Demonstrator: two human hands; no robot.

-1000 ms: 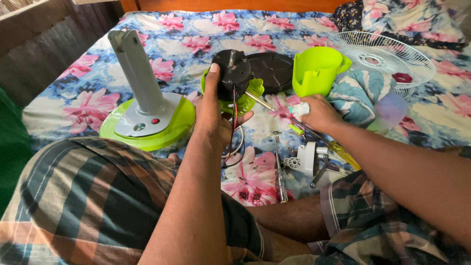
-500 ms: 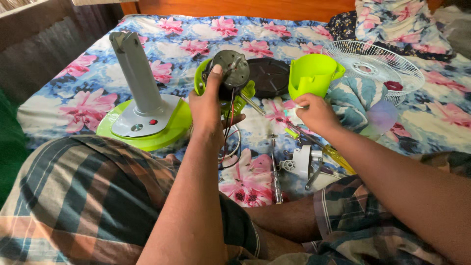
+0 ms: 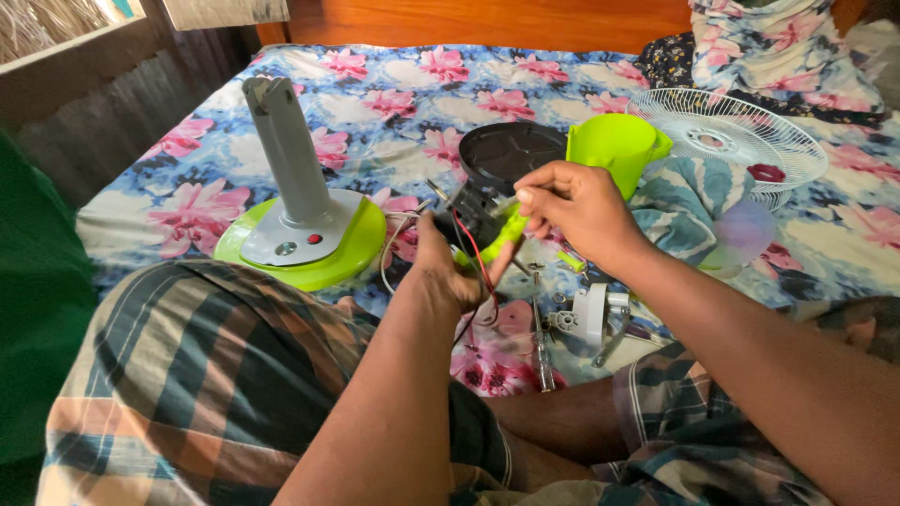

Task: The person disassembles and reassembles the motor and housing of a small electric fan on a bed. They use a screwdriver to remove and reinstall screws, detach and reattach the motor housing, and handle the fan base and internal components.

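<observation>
Left hand (image 3: 448, 272) clamps black motor (image 3: 478, 211); right hand (image 3: 572, 208) pinches green plastic housing (image 3: 506, 230).

My arms are bare to the elbow, no sleeves or rings on my left hand (image 3: 448, 267) or right hand (image 3: 574, 208); a plaid wrap (image 3: 216, 375) in brown, teal and orange covers my legs

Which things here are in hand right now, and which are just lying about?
In hand: fan motor with its red and black wires, held by the left hand; right hand working on it.
Lying about: fan stand, green housing, wire grille, white gear part, screwdriver.
</observation>
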